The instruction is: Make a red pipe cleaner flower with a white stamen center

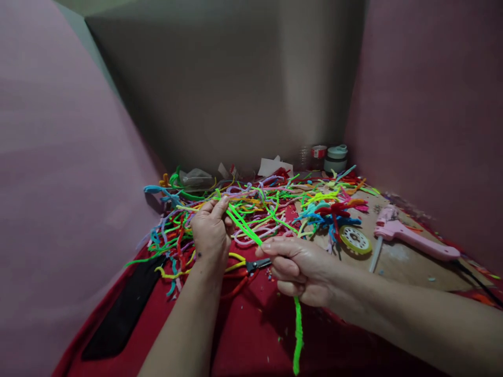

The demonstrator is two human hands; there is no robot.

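Bright green pipe cleaners (244,224) stretch side by side between my two hands. My left hand (212,225) pinches them at the far end with thumb and fingers. At the near end my right hand (293,267) is closed round them, and a green length hangs down below its fingers. Beneath my hands lie scissors (253,265) with dark blades and a yellow handle, partly hidden by my left wrist. Just beyond my hands spreads a tangled heap of multicoloured pipe cleaners (271,201).
A pink glue gun (416,239) rests on a cardboard sheet (416,272) at right, beside a yellow-rimmed tape roll (356,240). A black strip (126,309) lies on the red cloth (243,345) at left. A lidded jar (336,158) stands at the back; pink walls flank the table.
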